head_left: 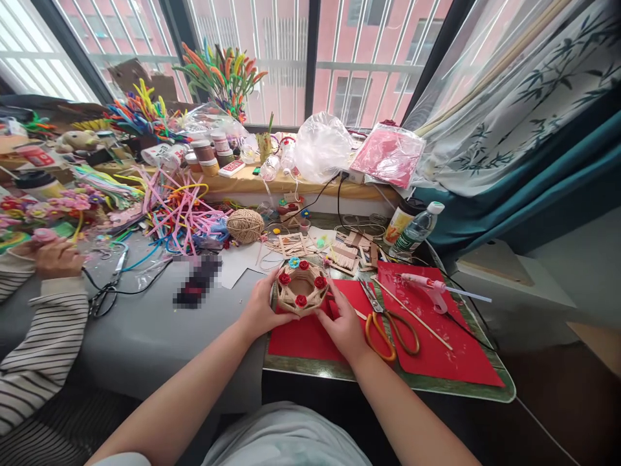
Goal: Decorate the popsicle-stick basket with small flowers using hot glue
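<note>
pale grey-white shirt (286, 433) is filling the foreground. bare left hand (262, 307) and right hand (345, 323) are pinching a tan polygonal twine basket (313, 302) between them, presumably steadying it.

Both forearms (194, 388) are bare and angling in, kinda like an upside-down V. Left hand (259, 309) and right hand (347, 327) basically mirror each other, cupped, thumbs (287, 318) pointing inward, tips apart.

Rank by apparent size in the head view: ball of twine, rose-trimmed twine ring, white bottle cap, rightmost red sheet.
1. Rightmost red sheet
2. Rose-trimmed twine ring
3. Ball of twine
4. White bottle cap
</note>
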`<state>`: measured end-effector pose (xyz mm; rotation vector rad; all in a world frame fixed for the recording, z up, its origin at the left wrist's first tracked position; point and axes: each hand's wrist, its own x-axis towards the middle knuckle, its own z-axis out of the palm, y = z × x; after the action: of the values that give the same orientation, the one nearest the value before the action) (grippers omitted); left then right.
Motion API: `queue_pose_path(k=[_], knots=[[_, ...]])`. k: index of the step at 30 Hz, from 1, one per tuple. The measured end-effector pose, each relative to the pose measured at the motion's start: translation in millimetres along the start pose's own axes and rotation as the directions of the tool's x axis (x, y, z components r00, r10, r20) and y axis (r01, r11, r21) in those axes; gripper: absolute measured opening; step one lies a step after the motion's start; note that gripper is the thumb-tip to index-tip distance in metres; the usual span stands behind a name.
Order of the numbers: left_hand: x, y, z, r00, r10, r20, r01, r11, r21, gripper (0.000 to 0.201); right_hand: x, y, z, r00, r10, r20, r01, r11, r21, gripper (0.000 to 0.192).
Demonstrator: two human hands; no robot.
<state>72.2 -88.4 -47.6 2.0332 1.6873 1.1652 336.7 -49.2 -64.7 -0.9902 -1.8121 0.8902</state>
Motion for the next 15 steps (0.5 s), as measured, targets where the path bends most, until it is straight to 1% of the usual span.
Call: queue_pose_path(k=[2,4,5,7,9,11,13,15], knots=[[2,0,2.3,0.992,-0.113,0.058,0.111,0.993,0.039,0.134,3,6,3,0.998,0.068,0.014,-0.068,0.998,0.002,0.081],[5,-1,5.3,0.978,-0.176,0.11,0.169,0.984,0.063,0.135,5,10,5,0.995,0.095,0.022,-0.095,0.995,-0.003,0.081],[6,-3,6.6,0.976,-0.182,0.123,0.176,0.983,0.059,0.134,6,11,6,0.996,0.092,0.017,-0.092,0.996,-0.006,0.081],[8,-7,8.4,0.979,-0.157,0.13,0.156,0.988,0.024,0.134,6,8,6,0.998,0.064,-0.019,-0.064,0.998,-0.02,0.078],[9,-11,9.0,0.981,-0.127,0.147,0.131,0.991,-0.023,0.135,5,3,4,0.996,0.022,-0.083,-0.025,0.999,-0.035,0.068],[10,-14,8.9,0.978,-0.118,0.174,0.132,0.989,-0.073,0.134,4,-3,1,0.99,0.0,-0.14,-0.005,0.999,-0.032,0.056],[11,-13,8.8,0.976,-0.117,0.185,0.14,0.983,-0.115,0.131,3,-5,-1,0.987,0.024,-0.161,-0.025,1.0,-0.005,0.046],[13,-10,9.0,0.974,-0.128,0.189,0.151,0.982,-0.113,0.134,3,-5,-2,0.985,0.064,-0.162,-0.061,0.998,0.023,0.042]])
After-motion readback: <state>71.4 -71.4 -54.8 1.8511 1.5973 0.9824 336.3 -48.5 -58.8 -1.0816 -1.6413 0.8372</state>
